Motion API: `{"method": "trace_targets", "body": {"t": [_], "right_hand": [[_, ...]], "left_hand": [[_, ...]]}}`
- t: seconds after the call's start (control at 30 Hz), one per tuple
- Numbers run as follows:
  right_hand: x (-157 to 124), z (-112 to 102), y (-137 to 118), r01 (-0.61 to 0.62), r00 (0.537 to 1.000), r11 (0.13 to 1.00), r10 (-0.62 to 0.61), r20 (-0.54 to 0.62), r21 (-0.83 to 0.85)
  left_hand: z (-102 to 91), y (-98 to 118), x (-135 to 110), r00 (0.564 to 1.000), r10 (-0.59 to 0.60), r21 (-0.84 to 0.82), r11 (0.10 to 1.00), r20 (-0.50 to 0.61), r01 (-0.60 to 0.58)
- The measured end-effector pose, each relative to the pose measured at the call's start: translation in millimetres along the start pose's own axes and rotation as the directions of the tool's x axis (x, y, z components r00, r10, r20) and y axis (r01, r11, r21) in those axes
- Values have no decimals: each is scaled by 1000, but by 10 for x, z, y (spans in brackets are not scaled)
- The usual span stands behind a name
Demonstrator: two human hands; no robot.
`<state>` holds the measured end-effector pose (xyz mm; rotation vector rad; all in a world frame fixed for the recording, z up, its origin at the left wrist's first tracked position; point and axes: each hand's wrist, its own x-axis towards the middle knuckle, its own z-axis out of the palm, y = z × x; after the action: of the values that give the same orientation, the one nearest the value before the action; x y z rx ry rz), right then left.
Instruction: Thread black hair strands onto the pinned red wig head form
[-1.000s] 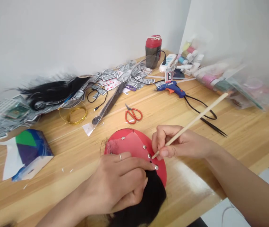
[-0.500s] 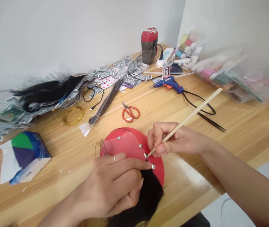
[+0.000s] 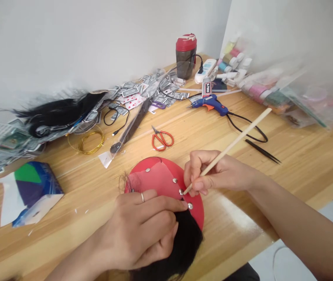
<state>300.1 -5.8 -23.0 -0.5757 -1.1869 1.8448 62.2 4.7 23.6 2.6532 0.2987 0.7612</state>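
Note:
A red rounded board [image 3: 198, 218] lies before me, with a translucent pinkish mesh [image 3: 154, 180] over it and several silver thumbtacks [image 3: 175, 180] in it. My left hand [image 3: 145, 226] rests across its lower part, index finger stretched to a tack [image 3: 190, 206], the other fingers curled against the black hair [image 3: 188, 234]; what lies under the palm is hidden. Between thumb and fingers, my right hand [image 3: 205, 175] pinches a pale wooden stick [image 3: 233, 144] slantwise. The stick's lower tip is at another tack [image 3: 181, 192], just above the left fingertip.
Red-handled scissors [image 3: 162, 139] lie beyond the board. Behind them are a blue glue gun [image 3: 210, 103] with its cord, black tweezers [image 3: 262, 151], and a red-lidded cup [image 3: 185, 56]. Leftward lie gold wire [image 3: 90, 144], scattered playing cards [image 3: 134, 101], more black hair [image 3: 63, 109] and a blue packet [image 3: 46, 179].
Both hands keep nearly the same place on the board. The wooden stick's upper end has shifted slightly left, while its tip stays by the same tack.

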Motion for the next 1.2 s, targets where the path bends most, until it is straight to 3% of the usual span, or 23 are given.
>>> {"method": "trace_targets", "body": {"t": [0.7,0.9,1.2], "right_hand": [[32,-27,9,18,1000,1000,-18,-3,3],[44,-29,19,-3,999,999,1,36,37],[67,9,17,-26,1000,999,25,17,39]], "left_hand": [[20,-7,-9,999,-17,-8,1000,-28,16],[-16,-1,12,980,-177,-119,979,-91,166],[-97,-12,8,926,-378,-313,880,-2,358]]}}
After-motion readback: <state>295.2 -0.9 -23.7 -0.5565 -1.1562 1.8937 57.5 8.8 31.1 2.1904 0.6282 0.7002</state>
